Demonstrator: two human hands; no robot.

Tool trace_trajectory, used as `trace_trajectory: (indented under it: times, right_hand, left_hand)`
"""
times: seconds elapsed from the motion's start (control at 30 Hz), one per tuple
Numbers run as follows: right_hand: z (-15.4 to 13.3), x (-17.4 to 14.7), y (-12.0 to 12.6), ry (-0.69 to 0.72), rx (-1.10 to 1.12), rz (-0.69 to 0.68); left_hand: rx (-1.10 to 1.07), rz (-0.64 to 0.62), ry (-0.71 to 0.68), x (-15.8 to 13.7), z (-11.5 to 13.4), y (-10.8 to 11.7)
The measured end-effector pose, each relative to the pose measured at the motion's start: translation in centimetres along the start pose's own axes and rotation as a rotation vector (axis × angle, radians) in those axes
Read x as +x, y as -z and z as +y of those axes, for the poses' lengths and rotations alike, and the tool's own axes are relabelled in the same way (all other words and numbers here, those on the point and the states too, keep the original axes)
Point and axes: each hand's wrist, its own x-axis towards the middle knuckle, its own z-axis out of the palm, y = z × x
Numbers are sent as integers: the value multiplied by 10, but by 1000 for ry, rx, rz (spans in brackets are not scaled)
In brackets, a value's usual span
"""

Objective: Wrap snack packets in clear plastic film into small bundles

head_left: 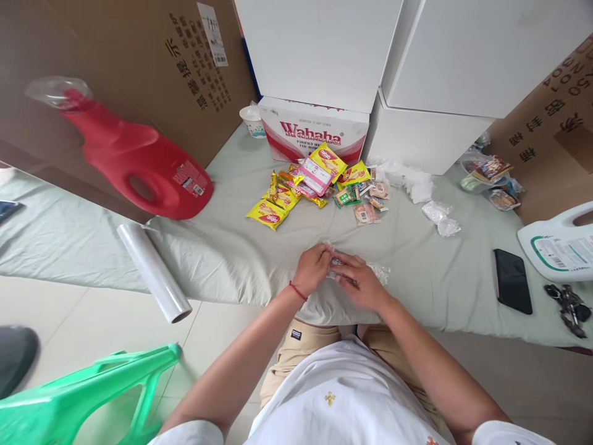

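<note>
My left hand (314,267) pinches the left end of a small bundle in clear bubble wrap (380,272) at the front edge of the cloth-covered table. Over the same bundle lie the fingers of my right hand (360,282), curled around it. Something dark shows between the hands, but its kind is hidden. Beyond them is a pile of yellow snack packets (270,213) with a pink packet (314,176) on top. Small wrapped snacks (367,214) lie to the right of that pile. Crumpled clear plastic (441,217) rests further right.
A red jug (143,164) and a plastic film roll (155,273) are at left. Behind the snacks stand a Wahaba carton (319,133) and a paper cup (253,120). At right lie a phone (512,281), keys (571,309) and a white jug (563,244). A green stool (92,395) stands below.
</note>
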Motion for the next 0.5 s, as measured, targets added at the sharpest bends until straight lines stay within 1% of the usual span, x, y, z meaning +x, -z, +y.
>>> trace_trajectory:
  times: [0.07,0.1,0.13,0.17,0.2,0.23,0.27,0.33,0.37,0.43,0.5]
  right_hand:
    - [6,-1,6,-116,229,69]
    - [7,-1,9,-186,300,103]
    - [7,1,11,-241,330,145]
    - [6,3,13,-265,317,190]
    - [3,7,15,-251,269,227]
    - [1,11,16,-203,194,246]
    - [-2,15,17,-132,104,234]
    - [-3,23,16,-5,-77,134]
    - [-1,25,15,28,-143,71]
    - [6,26,11,34,-199,-7]
    - [15,23,6,4,-179,-30]
  left_hand:
    - [76,-3,-91,-14,-3,-4]
    - [139,1,-138,-21,-4,-7]
    - [208,5,-179,-28,-5,-10]
    - [270,9,-207,-33,-6,-15]
    - [313,9,-218,-38,-7,-19]
    - [340,8,-220,-41,-8,-23]
    - [355,5,-213,-44,-9,-27]
    - [368,-5,-189,-47,-11,-32]
    - [368,-16,-181,-49,-11,-32]
    - [339,-41,-191,-53,-12,-28]
    - [253,-36,-225,-56,-13,-18]
